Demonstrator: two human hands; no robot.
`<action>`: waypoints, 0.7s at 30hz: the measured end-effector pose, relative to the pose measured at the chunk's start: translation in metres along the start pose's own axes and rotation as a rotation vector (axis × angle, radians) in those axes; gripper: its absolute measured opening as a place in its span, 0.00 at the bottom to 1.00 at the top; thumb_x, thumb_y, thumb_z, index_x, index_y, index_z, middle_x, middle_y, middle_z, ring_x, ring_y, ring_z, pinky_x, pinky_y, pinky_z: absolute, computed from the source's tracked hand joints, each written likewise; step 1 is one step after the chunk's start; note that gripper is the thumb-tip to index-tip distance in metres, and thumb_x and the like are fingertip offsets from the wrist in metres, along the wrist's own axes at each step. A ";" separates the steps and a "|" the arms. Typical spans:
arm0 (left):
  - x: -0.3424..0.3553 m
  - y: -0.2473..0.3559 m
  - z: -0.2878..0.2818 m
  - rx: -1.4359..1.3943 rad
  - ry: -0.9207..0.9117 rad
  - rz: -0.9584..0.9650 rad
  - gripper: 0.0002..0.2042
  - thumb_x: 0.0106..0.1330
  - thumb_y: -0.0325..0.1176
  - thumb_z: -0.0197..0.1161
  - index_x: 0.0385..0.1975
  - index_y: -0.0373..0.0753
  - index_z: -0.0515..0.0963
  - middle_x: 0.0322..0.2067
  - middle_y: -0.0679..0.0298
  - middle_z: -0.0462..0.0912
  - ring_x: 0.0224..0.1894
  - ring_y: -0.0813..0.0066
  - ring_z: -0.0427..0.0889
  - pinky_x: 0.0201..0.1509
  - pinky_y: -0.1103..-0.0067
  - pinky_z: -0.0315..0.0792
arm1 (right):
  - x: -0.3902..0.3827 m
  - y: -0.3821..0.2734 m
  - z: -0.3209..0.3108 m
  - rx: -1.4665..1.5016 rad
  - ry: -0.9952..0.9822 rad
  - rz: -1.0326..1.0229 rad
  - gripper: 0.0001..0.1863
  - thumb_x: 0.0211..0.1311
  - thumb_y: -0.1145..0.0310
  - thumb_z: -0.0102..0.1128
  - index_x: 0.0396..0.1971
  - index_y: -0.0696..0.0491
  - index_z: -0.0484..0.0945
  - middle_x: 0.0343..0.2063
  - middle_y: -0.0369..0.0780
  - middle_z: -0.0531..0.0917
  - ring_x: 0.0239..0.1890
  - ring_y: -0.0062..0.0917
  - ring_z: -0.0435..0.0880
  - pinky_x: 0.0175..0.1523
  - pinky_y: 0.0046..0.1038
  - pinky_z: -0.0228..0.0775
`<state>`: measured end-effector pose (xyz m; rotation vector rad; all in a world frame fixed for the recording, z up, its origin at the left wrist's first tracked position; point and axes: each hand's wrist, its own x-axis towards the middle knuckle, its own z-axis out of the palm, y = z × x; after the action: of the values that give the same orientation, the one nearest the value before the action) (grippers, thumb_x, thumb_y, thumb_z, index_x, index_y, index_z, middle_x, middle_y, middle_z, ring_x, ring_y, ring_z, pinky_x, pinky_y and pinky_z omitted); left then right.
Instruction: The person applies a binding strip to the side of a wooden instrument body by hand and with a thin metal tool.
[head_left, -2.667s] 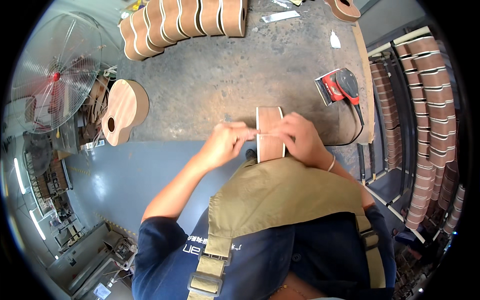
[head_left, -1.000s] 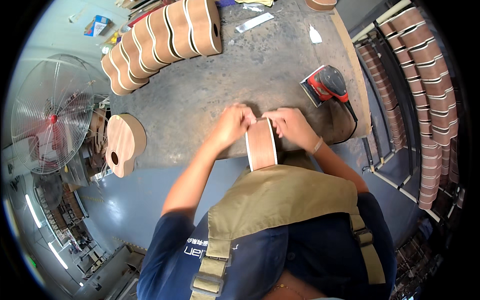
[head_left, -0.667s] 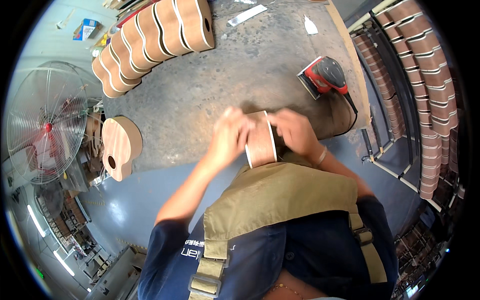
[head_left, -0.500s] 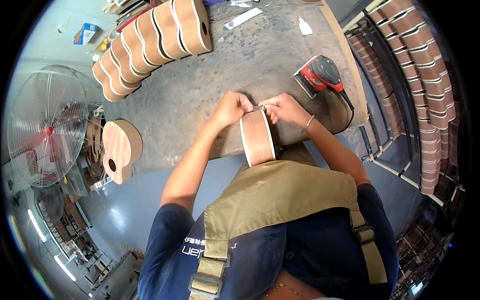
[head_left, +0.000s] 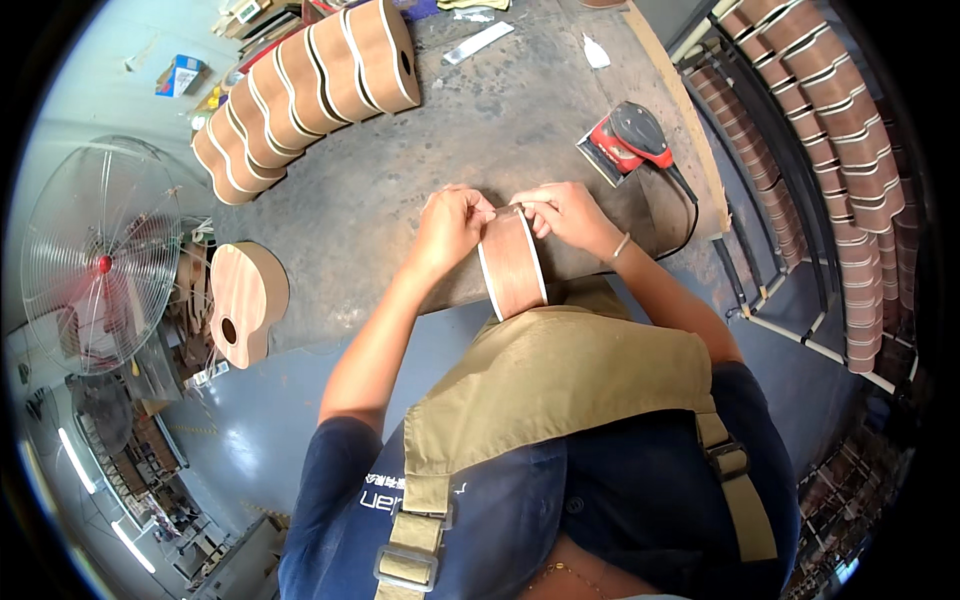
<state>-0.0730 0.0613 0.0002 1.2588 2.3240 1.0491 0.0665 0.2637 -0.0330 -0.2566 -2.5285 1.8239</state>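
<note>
A small ukulele body (head_left: 513, 268) with a brown wooden side and white edge binding stands on edge between my apron and the workbench. Over its far end, my left hand (head_left: 450, 228) pinches one end of a thin, grey blade-like strip (head_left: 509, 210). The other end is between the fingertips of my right hand (head_left: 568, 217). Both hands are closed, and the strip lies across the body near its binding; whether its edge touches the wood I cannot make out. My fingers partly cover it.
On the workbench (head_left: 370, 200) sits a red and black electric sander (head_left: 630, 140), its cord running off the near edge. Several bodies (head_left: 300, 95) stand in a row at the far left, one more (head_left: 245, 300) at the left edge. A white bottle (head_left: 596, 52) lies far right.
Both hands still grip the strip at the body's far end, shifted only slightly. The whole view has moved a little; the sander and bench appear somewhat more to the left.
</note>
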 end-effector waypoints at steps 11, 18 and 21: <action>-0.077 0.041 0.001 0.169 0.186 0.438 0.11 0.51 0.18 0.69 0.35 0.35 0.84 0.28 0.54 0.75 0.33 0.54 0.77 0.37 0.63 0.73 | -0.074 -0.036 0.018 -0.291 0.241 -0.535 0.18 0.66 0.74 0.60 0.54 0.51 0.87 0.36 0.45 0.86 0.37 0.34 0.89 0.43 0.32 0.82; -0.037 0.020 -0.003 0.159 0.114 0.199 0.12 0.52 0.19 0.67 0.36 0.37 0.83 0.33 0.57 0.80 0.35 0.52 0.78 0.41 0.64 0.75 | -0.032 -0.019 0.005 -0.001 0.072 -0.188 0.19 0.70 0.78 0.53 0.55 0.53 0.88 0.34 0.44 0.85 0.28 0.27 0.87 0.38 0.28 0.81; -0.076 0.034 -0.001 0.185 0.077 0.423 0.13 0.51 0.19 0.68 0.37 0.36 0.83 0.35 0.58 0.81 0.37 0.53 0.79 0.40 0.63 0.76 | -0.082 -0.040 0.013 -0.267 0.075 -0.350 0.18 0.72 0.76 0.57 0.57 0.56 0.86 0.37 0.46 0.87 0.34 0.31 0.89 0.43 0.29 0.82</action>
<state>-0.0091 0.0110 0.0193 1.8726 2.3089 1.0335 0.1409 0.2280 0.0075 0.1101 -2.5596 1.3320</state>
